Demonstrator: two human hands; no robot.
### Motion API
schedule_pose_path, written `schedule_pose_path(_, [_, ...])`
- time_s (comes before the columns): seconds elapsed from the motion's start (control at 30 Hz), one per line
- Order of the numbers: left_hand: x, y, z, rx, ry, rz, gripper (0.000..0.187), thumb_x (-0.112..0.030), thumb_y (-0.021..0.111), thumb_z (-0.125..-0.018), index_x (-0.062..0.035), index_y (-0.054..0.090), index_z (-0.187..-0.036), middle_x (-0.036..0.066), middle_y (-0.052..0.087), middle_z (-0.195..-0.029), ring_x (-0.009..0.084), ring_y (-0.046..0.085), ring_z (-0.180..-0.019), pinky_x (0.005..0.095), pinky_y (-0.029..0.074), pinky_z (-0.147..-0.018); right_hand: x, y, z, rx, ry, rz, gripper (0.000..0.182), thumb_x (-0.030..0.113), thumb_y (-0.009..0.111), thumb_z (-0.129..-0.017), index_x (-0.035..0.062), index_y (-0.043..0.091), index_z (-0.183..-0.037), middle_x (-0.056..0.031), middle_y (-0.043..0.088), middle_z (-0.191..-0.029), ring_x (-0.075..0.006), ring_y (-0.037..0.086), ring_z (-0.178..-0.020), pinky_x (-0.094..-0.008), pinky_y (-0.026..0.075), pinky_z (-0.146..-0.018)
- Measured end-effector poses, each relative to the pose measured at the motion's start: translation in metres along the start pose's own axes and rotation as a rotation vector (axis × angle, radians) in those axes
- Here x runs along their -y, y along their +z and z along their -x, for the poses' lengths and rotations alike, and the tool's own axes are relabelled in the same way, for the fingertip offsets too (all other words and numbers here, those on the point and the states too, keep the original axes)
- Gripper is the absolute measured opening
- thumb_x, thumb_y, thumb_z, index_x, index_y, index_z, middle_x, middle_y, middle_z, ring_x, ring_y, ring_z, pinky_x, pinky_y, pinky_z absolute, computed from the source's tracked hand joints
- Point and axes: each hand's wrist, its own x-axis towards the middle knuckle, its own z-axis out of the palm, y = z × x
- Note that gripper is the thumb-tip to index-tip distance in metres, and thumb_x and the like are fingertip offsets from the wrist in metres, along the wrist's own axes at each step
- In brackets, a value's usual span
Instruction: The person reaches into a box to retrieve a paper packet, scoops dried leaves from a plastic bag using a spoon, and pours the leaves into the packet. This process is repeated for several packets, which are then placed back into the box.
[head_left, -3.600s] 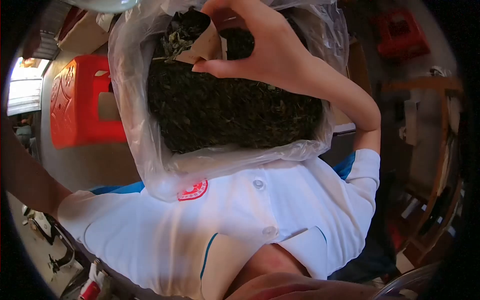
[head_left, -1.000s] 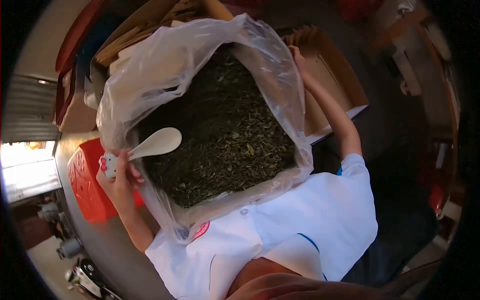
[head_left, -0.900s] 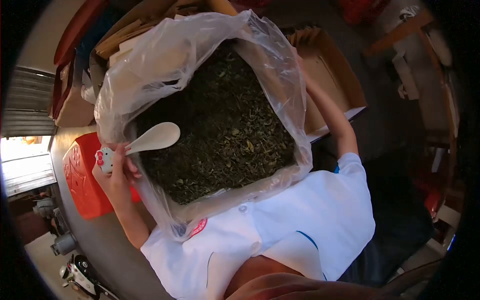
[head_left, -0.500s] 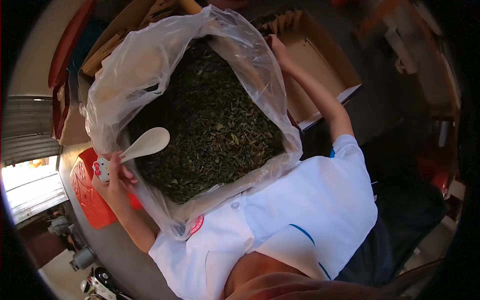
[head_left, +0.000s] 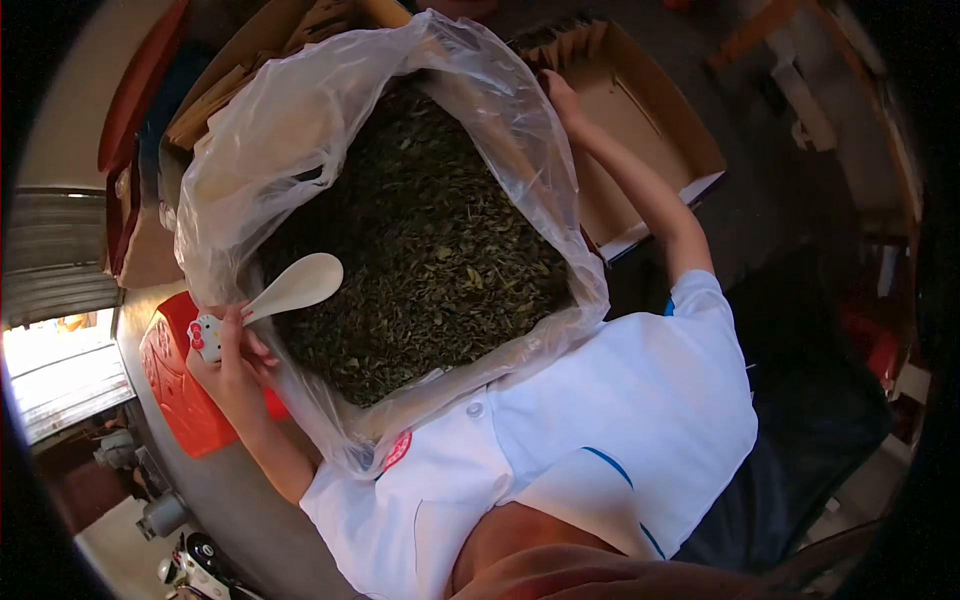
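Observation:
My left hand (head_left: 232, 365) is closed around the handle of a white spoon (head_left: 300, 284), whose handle end carries a cat face with a red bow. The spoon's bowl hangs over a large mass of dried green leaves (head_left: 440, 250), with no leaves visible in it. These leaves fill a clear plastic bag (head_left: 270, 120), its mouth spread wide in front of my chest. At the bag's far right side, my right hand (head_left: 562, 97) grips the rim, its fingertips partly hidden.
An open cardboard box (head_left: 640, 130) stands right of the bag. More cardboard (head_left: 215, 110) is behind it on the left. Below my left hand lies a red plastic object (head_left: 185, 385). A bright window (head_left: 65, 375) is at far left.
The view has shifted very slightly. Both hands keep their holds, and the spoon stays over the leaves at nearly the same spot.

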Motion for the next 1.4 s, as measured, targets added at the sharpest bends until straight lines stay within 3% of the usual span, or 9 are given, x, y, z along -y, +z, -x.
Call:
schedule_pose_path(0.2, [0.002,-0.002,0.001,-0.017,-0.051,0.005,0.023,-0.019,0.062,-0.092,0.0041,0.066,-0.092,0.002,0.054,-0.054,0.0082,0.049,-0.039,0.0189,0.035,-0.036,0.023,-0.047,-0.006,-0.275,-0.143,0.002,0.068,0.038,0.081,-0.075,0.0019,0.047,-0.121,-0.0140,0.055,-0.101,-0.0275,0.057,-0.090,-0.0366,0.048,-0.081])
schedule_pose_path(0.4, [0.002,-0.003,0.000,0.072,-0.016,0.016,0.021,-0.017,0.059,-0.094,0.0027,0.063,-0.091,0.002,0.055,-0.054,0.0067,0.050,-0.041,0.0184,0.035,-0.037,0.150,-0.126,-0.068,-0.599,-0.432,-0.394,0.033,0.022,0.070,-0.087,0.0049,0.053,-0.110,-0.0039,0.053,-0.091,-0.0116,0.053,-0.080,-0.0288,0.045,-0.070])
schedule_pose_path(0.67, [0.011,-0.004,0.007,0.093,0.031,0.073,0.015,-0.009,0.061,-0.092,0.0055,0.064,-0.091,0.002,0.057,-0.057,0.0055,0.052,-0.048,0.0192,0.041,-0.046,0.369,-0.168,-0.158,0.340,-0.851,-0.459,0.016,0.008,0.062,-0.090,-0.0036,0.063,-0.101,-0.0127,0.067,-0.094,-0.0170,0.063,-0.083,-0.0295,0.050,-0.074])
schedule_pose_path(0.73, [0.014,-0.003,0.009,0.064,0.056,0.063,0.012,-0.006,0.061,-0.090,0.0051,0.065,-0.089,0.002,0.059,-0.059,0.0047,0.053,-0.049,0.0187,0.041,-0.046,0.400,-0.156,-0.168,0.688,-0.855,-0.423,0.021,0.009,0.062,-0.089,-0.0042,0.061,-0.105,-0.0164,0.068,-0.097,-0.0218,0.064,-0.086,-0.0314,0.050,-0.078])
schedule_pose_path(0.87, [0.016,0.006,0.015,0.032,0.128,0.026,0.009,-0.004,0.063,-0.089,0.0040,0.066,-0.087,0.003,0.062,-0.060,0.0047,0.055,-0.049,0.0184,0.042,-0.046,0.418,-0.137,-0.186,1.010,-0.828,-0.103,0.043,0.029,0.064,-0.089,-0.0050,0.058,-0.115,-0.0209,0.066,-0.106,-0.0299,0.064,-0.098,-0.0364,0.049,-0.085])
schedule_pose_path(1.0, [0.019,0.007,0.014,0.019,0.162,0.022,0.006,-0.002,0.063,-0.087,0.0034,0.066,-0.086,0.004,0.062,-0.058,0.0062,0.058,-0.049,0.0201,0.044,-0.047,0.392,-0.093,-0.192,0.815,-0.818,-0.062,0.043,0.033,0.059,-0.095,0.0004,0.058,-0.123,-0.0125,0.063,-0.114,-0.0183,0.058,-0.106,-0.0297,0.046,-0.089])
schedule_pose_path(1.03, [0.019,0.007,0.013,0.026,0.173,0.010,0.006,-0.002,0.063,-0.087,0.0032,0.066,-0.085,0.003,0.062,-0.058,0.0064,0.058,-0.049,0.0203,0.044,-0.047,0.392,-0.087,-0.205,0.996,-0.683,-0.113,0.058,0.046,0.054,-0.094,0.0000,0.054,-0.129,-0.0136,0.060,-0.121,-0.0242,0.057,-0.110,-0.0324,0.044,-0.095])
schedule_pose_path(1.3, [0.021,0.007,0.011,0.025,0.215,0.010,0.004,-0.001,0.064,-0.086,0.0011,0.067,-0.085,0.002,0.061,-0.056,0.0062,0.058,-0.048,0.0207,0.044,-0.047,0.417,-0.129,-0.188,0.823,-0.624,-0.270,0.048,0.031,0.068,-0.088,-0.0025,0.056,-0.120,-0.0189,0.064,-0.114,-0.0291,0.061,-0.105,-0.0366,0.047,-0.091])
schedule_pose_path(1.4, [0.021,0.007,0.011,0.023,0.238,-0.008,0.003,-0.001,0.064,-0.085,0.0006,0.067,-0.084,0.002,0.060,-0.055,0.0063,0.058,-0.048,0.0208,0.043,-0.046,0.411,-0.131,-0.176,0.722,-1.019,-0.257,0.052,0.027,0.071,-0.084,0.0018,0.053,-0.126,-0.0140,0.059,-0.119,-0.0268,0.056,-0.110,-0.0357,0.045,-0.095])
